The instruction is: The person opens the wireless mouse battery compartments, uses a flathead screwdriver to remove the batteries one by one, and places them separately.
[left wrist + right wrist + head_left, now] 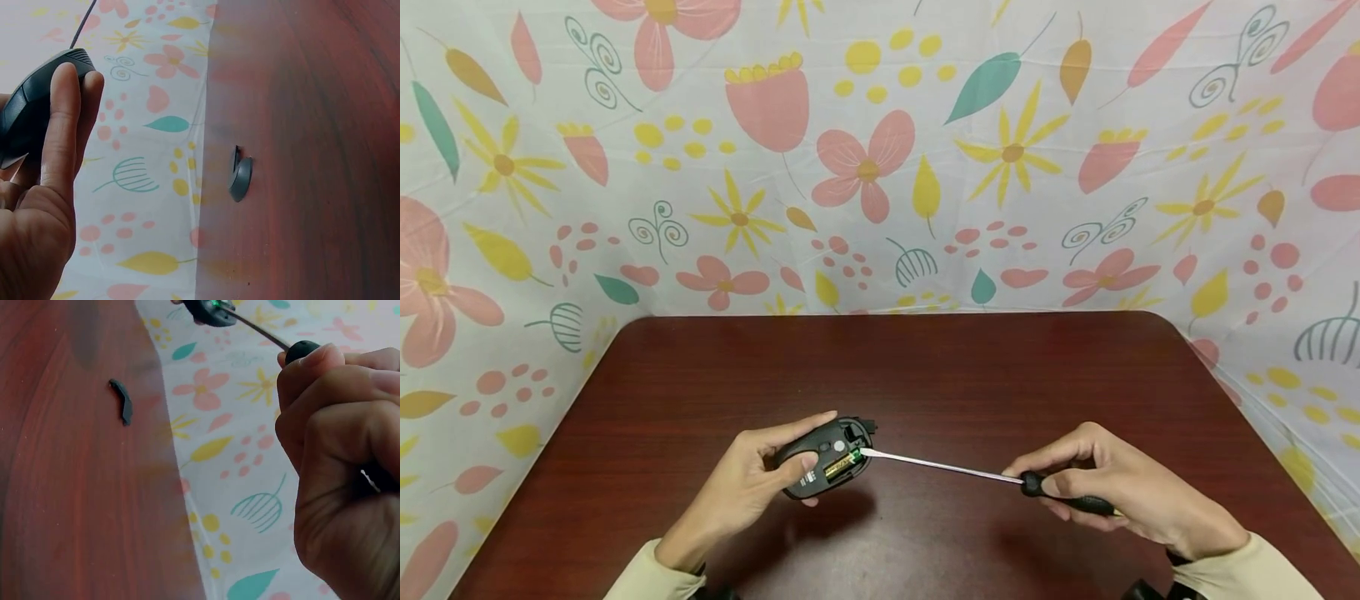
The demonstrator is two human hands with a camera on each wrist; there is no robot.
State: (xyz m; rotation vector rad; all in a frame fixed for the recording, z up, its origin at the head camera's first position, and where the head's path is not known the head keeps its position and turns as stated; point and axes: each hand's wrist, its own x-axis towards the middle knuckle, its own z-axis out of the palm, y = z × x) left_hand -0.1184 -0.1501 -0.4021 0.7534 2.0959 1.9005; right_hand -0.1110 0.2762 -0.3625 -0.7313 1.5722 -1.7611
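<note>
My left hand [752, 471] holds a black computer mouse [808, 450] above the table, its underside turned up with the thumb across it. An AA-type battery [840, 467] with a green end shows in the mouse's uncovered compartment. My right hand [1105, 487] grips a screwdriver [936, 467] by its black handle. The screwdriver's flat tip reaches the green end of the battery; whether it touches is too small to tell. In the left wrist view the fingers [60, 125] lie along the mouse's curved top. The right wrist view shows the fingers [337, 387] curled round the handle.
A small curved black plastic piece [242, 178] lies on the dark reddish-brown wooden table [1000, 375], just beyond the mouse. A white cloth [880, 242] printed with flowers and leaves hangs behind the table and along its sides.
</note>
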